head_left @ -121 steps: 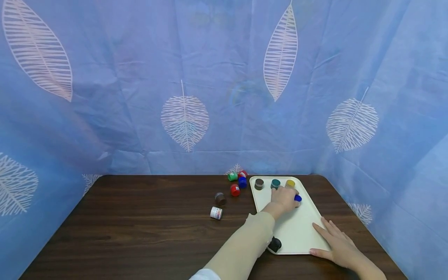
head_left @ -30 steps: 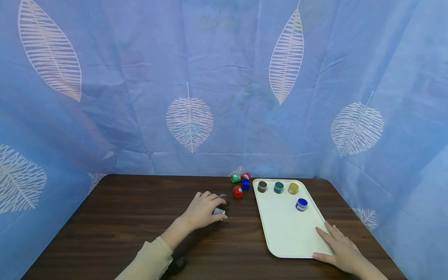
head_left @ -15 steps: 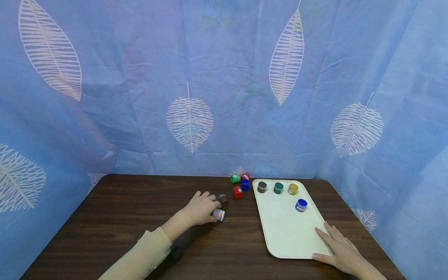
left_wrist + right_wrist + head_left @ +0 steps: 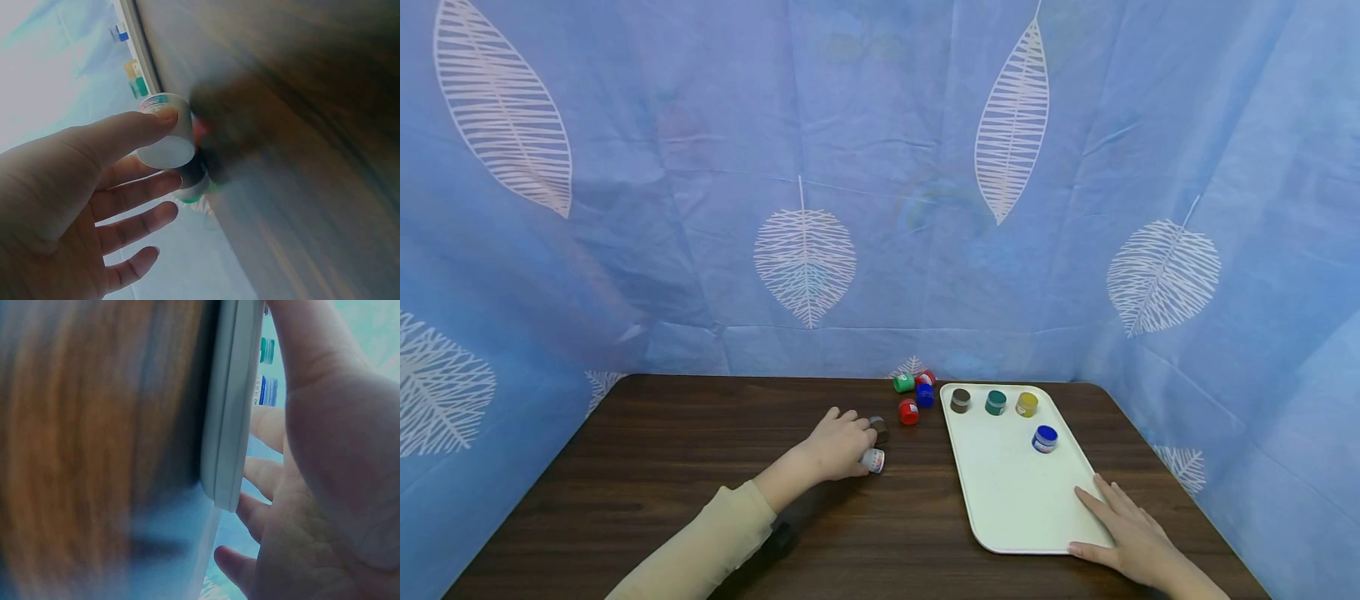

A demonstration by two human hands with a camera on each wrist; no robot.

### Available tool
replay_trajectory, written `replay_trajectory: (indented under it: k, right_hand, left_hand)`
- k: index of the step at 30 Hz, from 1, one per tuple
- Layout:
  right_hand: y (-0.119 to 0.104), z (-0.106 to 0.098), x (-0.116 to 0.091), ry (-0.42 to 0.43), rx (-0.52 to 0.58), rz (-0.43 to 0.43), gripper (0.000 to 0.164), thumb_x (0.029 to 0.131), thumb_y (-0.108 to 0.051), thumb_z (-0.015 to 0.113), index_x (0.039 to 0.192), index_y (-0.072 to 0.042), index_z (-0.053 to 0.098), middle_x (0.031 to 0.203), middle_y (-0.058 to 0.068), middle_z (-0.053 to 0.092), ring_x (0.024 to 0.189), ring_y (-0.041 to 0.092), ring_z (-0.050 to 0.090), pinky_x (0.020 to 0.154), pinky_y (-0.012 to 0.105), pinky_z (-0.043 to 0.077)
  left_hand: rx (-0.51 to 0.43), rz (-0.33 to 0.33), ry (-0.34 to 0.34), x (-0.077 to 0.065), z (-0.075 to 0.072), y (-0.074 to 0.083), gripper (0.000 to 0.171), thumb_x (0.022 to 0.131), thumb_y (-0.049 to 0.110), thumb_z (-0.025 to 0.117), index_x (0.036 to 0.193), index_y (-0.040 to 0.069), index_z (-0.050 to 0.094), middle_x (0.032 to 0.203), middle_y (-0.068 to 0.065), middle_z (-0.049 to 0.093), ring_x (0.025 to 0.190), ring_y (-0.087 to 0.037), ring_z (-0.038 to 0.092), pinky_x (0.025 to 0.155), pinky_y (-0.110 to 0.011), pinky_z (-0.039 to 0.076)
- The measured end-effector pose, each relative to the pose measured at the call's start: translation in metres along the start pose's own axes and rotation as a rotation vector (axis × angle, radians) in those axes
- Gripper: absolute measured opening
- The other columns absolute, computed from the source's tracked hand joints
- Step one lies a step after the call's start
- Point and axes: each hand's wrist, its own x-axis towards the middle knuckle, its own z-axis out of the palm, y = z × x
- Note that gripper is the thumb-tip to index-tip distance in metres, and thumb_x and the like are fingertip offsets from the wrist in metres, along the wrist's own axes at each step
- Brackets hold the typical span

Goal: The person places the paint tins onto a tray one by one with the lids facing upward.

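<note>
In the head view, my left hand (image 4: 838, 447) is at a small white paint jar (image 4: 873, 460) that lies on its side on the dark wooden table. My thumb and index finger pinch this jar (image 4: 165, 134) in the left wrist view, while the other fingers spread free. Just beyond it is a brown paint jar (image 4: 878, 428), partly behind my fingertips. My right hand (image 4: 1131, 537) rests at the near right corner of a cream tray (image 4: 1015, 517), fingers extended along its edge. The tray's side (image 4: 232, 412) shows close to those fingers in the right wrist view.
On the tray stand a dark brown jar (image 4: 960, 401), a teal jar (image 4: 996, 402), a yellow jar (image 4: 1027, 404) and a blue-lidded jar (image 4: 1045, 439). Left of the tray lie a green jar (image 4: 904, 383), a blue jar (image 4: 925, 395) and two red jars, one nearer (image 4: 908, 412).
My left hand has left the tray, where the blue-lidded jar now stands alone, and has moved left to the white jar, shifting it slightly. My right hand has stayed at the tray's corner.
</note>
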Motion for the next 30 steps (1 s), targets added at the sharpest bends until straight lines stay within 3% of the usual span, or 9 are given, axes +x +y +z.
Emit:
replay_trajectory:
  k: [6, 17, 30]
  right_hand:
    - [-0.001, 0.000, 0.000, -0.003, -0.003, 0.002, 0.078, 0.078, -0.049, 0.074, 0.138, -0.003, 0.052, 0.144, 0.037, 0.037, 0.127, 0.061, 0.035, 0.088, 0.076, 0.034]
    - [0.000, -0.001, 0.000, -0.013, 0.000, 0.004, 0.078, 0.079, -0.048, 0.074, 0.138, -0.003, 0.052, 0.144, 0.037, 0.036, 0.127, 0.062, 0.035, 0.088, 0.076, 0.034]
    - [0.001, 0.001, 0.000, 0.005, 0.000, -0.009, 0.077, 0.079, -0.047, 0.074, 0.137, -0.002, 0.053, 0.143, 0.037, 0.037, 0.126, 0.062, 0.036, 0.087, 0.076, 0.034]
  left_hand:
    - [0.007, 0.011, 0.017, 0.006, -0.005, 0.006, 0.035, 0.080, 0.045, 0.077, 0.104, 0.022, 0.068, 0.116, 0.005, 0.068, 0.095, -0.016, 0.053, 0.074, -0.032, 0.031]
    - [-0.045, 0.012, 0.056, 0.018, -0.014, 0.019, 0.035, 0.080, 0.042, 0.078, 0.106, 0.022, 0.066, 0.102, 0.007, 0.070, 0.090, -0.014, 0.054, 0.076, -0.032, 0.034]
    - [-0.104, 0.019, 0.135, 0.040, -0.014, 0.038, 0.033, 0.081, 0.043, 0.074, 0.108, 0.028, 0.064, 0.102, 0.009, 0.066, 0.094, -0.012, 0.054, 0.080, -0.035, 0.037]
